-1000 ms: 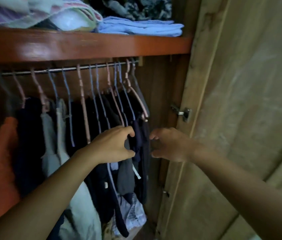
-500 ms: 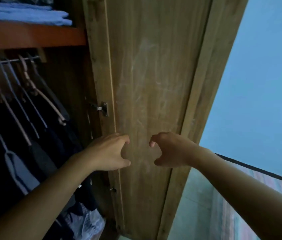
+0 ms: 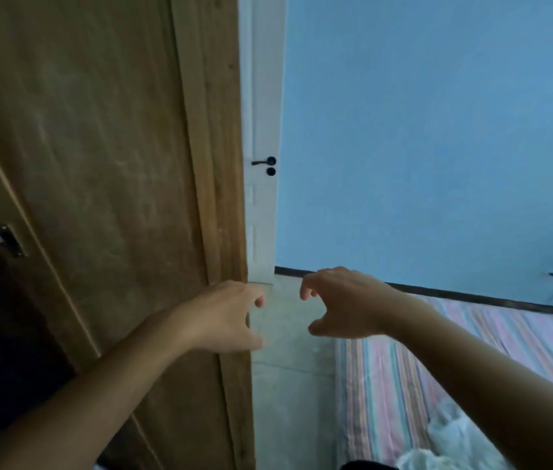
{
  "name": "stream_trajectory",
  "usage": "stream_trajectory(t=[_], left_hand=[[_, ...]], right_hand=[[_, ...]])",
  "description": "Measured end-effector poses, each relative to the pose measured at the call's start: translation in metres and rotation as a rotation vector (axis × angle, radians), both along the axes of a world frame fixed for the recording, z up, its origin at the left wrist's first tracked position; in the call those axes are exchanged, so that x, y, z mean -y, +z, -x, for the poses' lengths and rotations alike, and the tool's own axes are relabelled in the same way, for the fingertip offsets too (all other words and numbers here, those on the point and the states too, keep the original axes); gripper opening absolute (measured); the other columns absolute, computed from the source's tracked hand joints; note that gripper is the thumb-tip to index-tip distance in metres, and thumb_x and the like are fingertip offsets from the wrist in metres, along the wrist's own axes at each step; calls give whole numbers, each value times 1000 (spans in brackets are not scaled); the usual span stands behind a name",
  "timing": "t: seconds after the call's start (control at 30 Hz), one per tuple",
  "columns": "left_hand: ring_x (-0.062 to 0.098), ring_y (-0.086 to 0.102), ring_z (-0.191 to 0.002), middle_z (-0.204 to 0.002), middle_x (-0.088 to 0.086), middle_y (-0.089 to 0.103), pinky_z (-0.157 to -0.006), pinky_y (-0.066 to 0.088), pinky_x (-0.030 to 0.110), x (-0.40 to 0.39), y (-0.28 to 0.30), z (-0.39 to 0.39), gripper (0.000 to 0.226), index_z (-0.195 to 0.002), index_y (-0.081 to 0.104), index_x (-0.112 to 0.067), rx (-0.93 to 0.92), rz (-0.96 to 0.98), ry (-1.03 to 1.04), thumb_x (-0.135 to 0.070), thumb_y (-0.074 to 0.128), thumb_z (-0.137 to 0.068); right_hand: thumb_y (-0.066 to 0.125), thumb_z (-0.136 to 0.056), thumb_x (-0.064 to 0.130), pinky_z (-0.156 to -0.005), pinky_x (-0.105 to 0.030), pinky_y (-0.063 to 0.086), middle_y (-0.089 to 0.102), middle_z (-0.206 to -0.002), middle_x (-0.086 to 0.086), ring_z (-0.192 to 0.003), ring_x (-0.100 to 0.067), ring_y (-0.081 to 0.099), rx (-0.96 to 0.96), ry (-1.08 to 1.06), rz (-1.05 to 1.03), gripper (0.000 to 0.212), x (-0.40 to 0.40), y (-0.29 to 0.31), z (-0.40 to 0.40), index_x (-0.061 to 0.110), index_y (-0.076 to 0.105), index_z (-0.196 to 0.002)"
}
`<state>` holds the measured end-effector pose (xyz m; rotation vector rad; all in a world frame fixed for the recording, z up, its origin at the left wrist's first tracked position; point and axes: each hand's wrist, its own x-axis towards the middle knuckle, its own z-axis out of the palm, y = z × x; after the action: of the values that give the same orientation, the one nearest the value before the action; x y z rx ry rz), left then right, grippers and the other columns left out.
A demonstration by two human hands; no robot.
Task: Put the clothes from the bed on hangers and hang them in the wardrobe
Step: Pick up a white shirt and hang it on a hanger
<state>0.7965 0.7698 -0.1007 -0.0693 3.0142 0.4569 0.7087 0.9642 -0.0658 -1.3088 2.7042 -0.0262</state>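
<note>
1. The open wardrobe door (image 3: 98, 164) fills the left half of the frame, its hinge (image 3: 8, 239) at the left edge; only a dark sliver of the wardrobe's inside shows at the far left, so how many clothes hang there cannot be told
2. The blue wall (image 3: 438, 130) takes the upper right, with a white room door (image 3: 263, 198) in a narrow strip at the centre
3. The bed (image 3: 471, 351) with its striped sheet lies at the lower right; pale crumpled cloth (image 3: 448, 439) rests on it near the bottom edge, and something dark (image 3: 366, 465) pokes in at the bottom, so some clothes probably remain to be hung
4. Both arms reach forward at the centre of the frame: the left hand (image 3: 224, 317) and the right hand (image 3: 339, 303) are loosely curled and hold nothing, neither garment nor hanger
5. My reading: the person is between garments, and the next one has yet to be picked up
</note>
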Motion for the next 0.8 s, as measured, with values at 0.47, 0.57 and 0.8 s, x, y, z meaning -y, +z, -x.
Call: stream_trajectory(t=[0.47,0.57,0.8], left_hand=[[11,58,-87,-103,-10,60,-76,55,35,-102,-11,91,46,-116,50,-30,-84,147,-500,-48,64,-77],[10,56,-89,-112,-12,60,-76,51,32,-115,-12,101,53,-122,48,-32,-80,132,-616,-53,62,-75],[10,51,-93,-105,-13,51,-72,40,30,-148,-11,109,54,-125,48,-33,-44,117,-815,-52,64,-77]], right_hand=[[71,-86,38,-90,-32,49,61,-123,5,-108,-15,55,38,-504,32,46,-103,-7,-1,23,57,-127],[70,-87,42,-87,-30,49,61,-120,5,-104,-15,56,70,-629,55,44,-118,-9,-14,24,57,-125],[71,-88,39,-84,-28,47,62,-117,6,-100,-13,55,66,-876,82,42,-148,-18,-52,23,59,-125]])
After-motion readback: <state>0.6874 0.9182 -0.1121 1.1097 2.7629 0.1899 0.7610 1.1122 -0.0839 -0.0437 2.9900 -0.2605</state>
